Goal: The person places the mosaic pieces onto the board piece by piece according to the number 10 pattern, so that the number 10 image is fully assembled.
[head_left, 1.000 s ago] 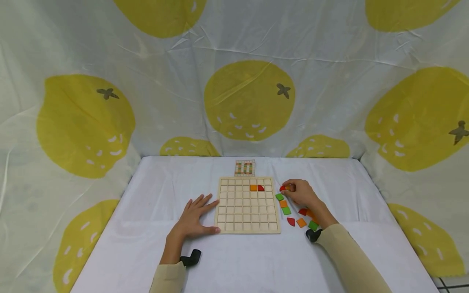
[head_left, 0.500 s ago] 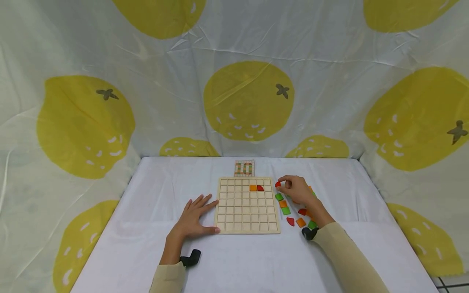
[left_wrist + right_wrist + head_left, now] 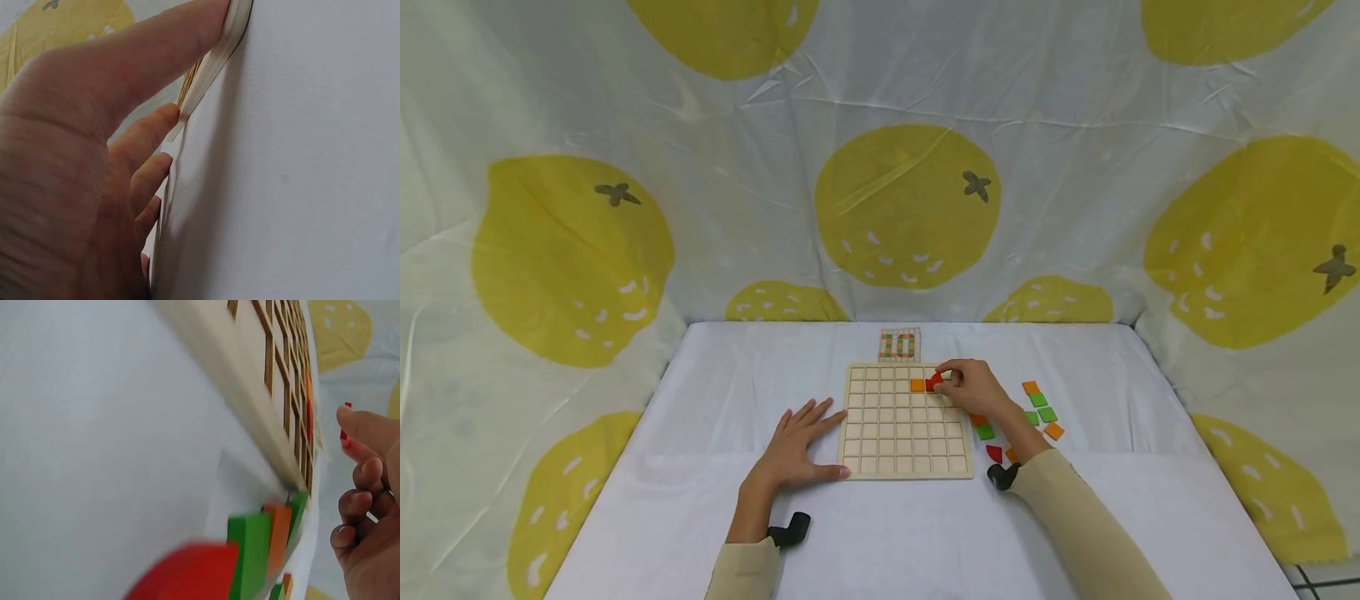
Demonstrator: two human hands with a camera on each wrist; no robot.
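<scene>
A square wooden grid board (image 3: 895, 433) lies on the white cloth. My left hand (image 3: 801, 442) is spread at its left side, thumb at the near left corner and fingertips along the left edge; the left wrist view shows the thumb (image 3: 156, 47) against the rim. Over the upper right cells, my right hand (image 3: 977, 388) pinches a red quarter-circle tile (image 3: 936, 378) between thumb and fingers. In the right wrist view the tile (image 3: 343, 434) shows edge-on, raised above the board. An orange square tile (image 3: 917, 385) sits in a cell, beside another red quarter-circle tile (image 3: 929, 386).
A small pattern card (image 3: 899, 344) lies behind the board. Right of it are loose tiles: a green square (image 3: 985, 432), a red quarter-circle (image 3: 994, 453), another green square (image 3: 1048, 414), an orange square (image 3: 1054, 432) and several more, some hidden by the right forearm.
My right hand has carried the red quarter-circle tile leftward from the loose tiles to over the board's upper right cells. The left hand has stayed in place.
</scene>
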